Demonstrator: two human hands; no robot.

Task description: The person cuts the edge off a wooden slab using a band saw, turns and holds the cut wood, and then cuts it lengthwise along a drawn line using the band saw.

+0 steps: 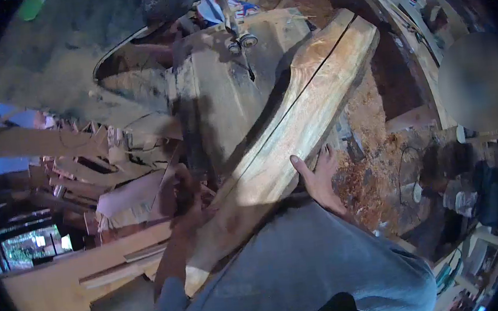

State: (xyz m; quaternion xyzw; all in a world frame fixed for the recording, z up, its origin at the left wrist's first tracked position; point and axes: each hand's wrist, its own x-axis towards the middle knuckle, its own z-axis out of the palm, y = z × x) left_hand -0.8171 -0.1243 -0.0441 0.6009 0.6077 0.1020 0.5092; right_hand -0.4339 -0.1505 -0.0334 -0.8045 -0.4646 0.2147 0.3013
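A long, thick wooden slab (314, 90) with uneven edges lies diagonally, from near my body up across a worn saw table (220, 99). A dark line runs along its length, and its near end is in shadow. My right hand (321, 182) is closed on the slab's right edge, thumb on the upper face and fingers at the side. Beside the slab's left edge, my left hand (185, 187) sits in deep shadow; its fingers do not show clearly. Beyond the slab, a saw blade guide with two round rollers (241, 42) stands over the table.
Sawdust (375, 174) covers the ground on the right. Scrap wood (90, 169) is piled at the left, and boards (93, 270) lie at the lower left. More planks (410, 29) run along the upper right. A person (477, 88) with a blurred head is at the right.
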